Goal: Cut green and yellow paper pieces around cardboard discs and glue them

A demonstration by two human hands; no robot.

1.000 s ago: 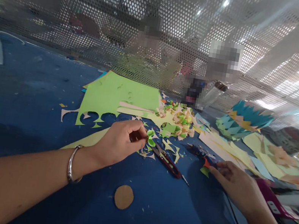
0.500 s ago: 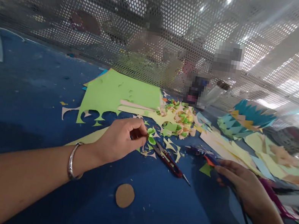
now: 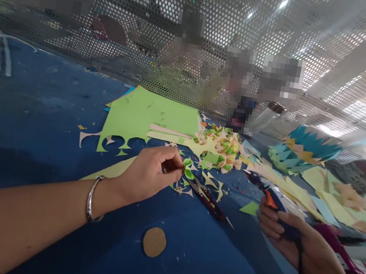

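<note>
Between the thumb and fingers of my left hand is a small curled green paper flower. My right hand is wrapped round the handle of a blue hot glue gun with an orange trigger, its nozzle pointing left above the table. A dark red pair of thread snips lies on the blue table just past my left fingertips. Nearer to me a round brown cardboard disc lies flat. A heap of small paper flowers sits beyond my hands.
A green paper sheet with scalloped cutouts lies behind my left hand, and paper scraps surround the snips. At the right are paper strips, a teal zigzag paper basket and a clear bottle. A perforated metal screen borders the table's back.
My right hand has lifted the glue gun and closed round its handle, with the nozzle raised. My left hand still pinches the green flower. The view has shifted slightly.
</note>
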